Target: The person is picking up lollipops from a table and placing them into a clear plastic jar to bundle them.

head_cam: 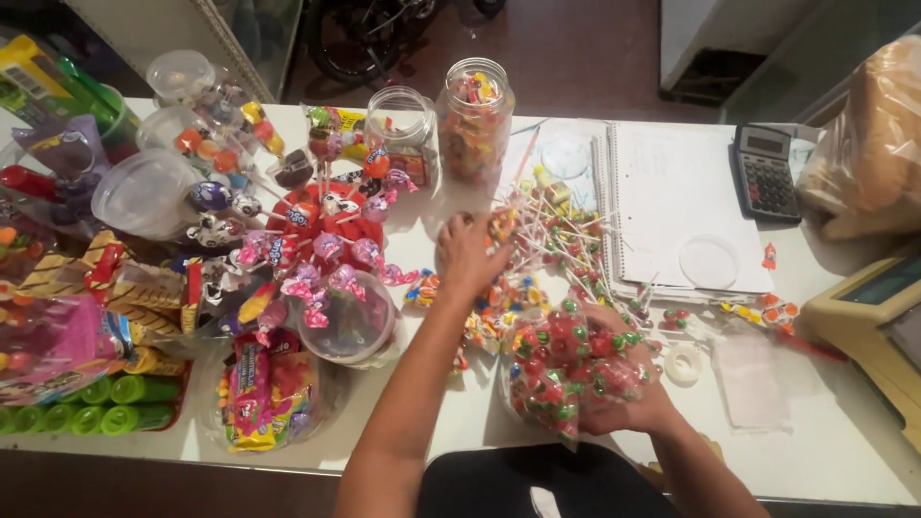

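— Nearest the lens, what do you see?
— Two bare forearms reaching over a white table (844, 451). Her right hand (624, 398) cups a clear bag of red and green lollipops (571, 369) from beneath, fingers curled around it, close to the table's near edge.
— And the other?
— That left hand (468, 257) is stretched farther out, palm down, fingers pinched narrow on a lollipop at the edge of a loose pile of lollipops (561, 240) lying between the arms and a spiral notebook (686, 206).
— What surrounds them?
— Behind the pile stands a tall clear jar of sweets (475, 120); a calculator (765, 173) lies beside the notebook; a red lollipop stand (331, 230) rises to the left, and a tape roll (683, 364) sits just right of the bag.
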